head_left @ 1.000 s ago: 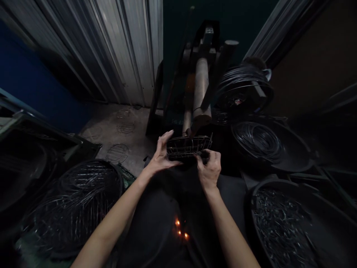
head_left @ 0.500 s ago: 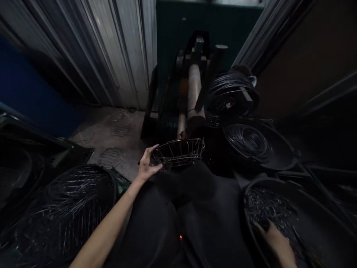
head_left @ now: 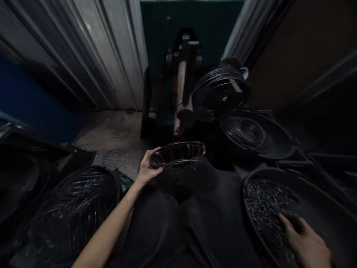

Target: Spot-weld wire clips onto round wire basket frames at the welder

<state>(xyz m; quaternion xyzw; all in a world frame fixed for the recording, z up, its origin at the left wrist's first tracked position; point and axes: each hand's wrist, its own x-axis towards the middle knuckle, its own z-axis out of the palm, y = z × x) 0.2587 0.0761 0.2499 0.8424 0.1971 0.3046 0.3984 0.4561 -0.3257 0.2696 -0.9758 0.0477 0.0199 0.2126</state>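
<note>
My left hand (head_left: 147,169) grips the left side of a round wire basket (head_left: 181,162), its thumb and fingers closed around the rim. The basket is thin bare wire and sits tilted above my dark-clothed lap, in front of the machine's bar. Over at the lower right, my right hand (head_left: 306,240) is down in a large black basin (head_left: 320,201), at the edge of a heap of small shiny bent wire pieces (head_left: 267,204). Its fingertips are dark and blurred, so whether they hold a piece cannot be made out.
Ahead stands a dark green machine with a horizontal metal bar (head_left: 181,85). Right of it are a wire spool (head_left: 223,85) and a basin with coiled wire (head_left: 245,132). To the left, a container of wire lengths (head_left: 75,208) stands near flat wire grids (head_left: 113,158) on the floor.
My right hand has shifted right across the basin, away from its left rim. My left hand still grips the basket, which has tipped slightly. The camera view has turned a little.
</note>
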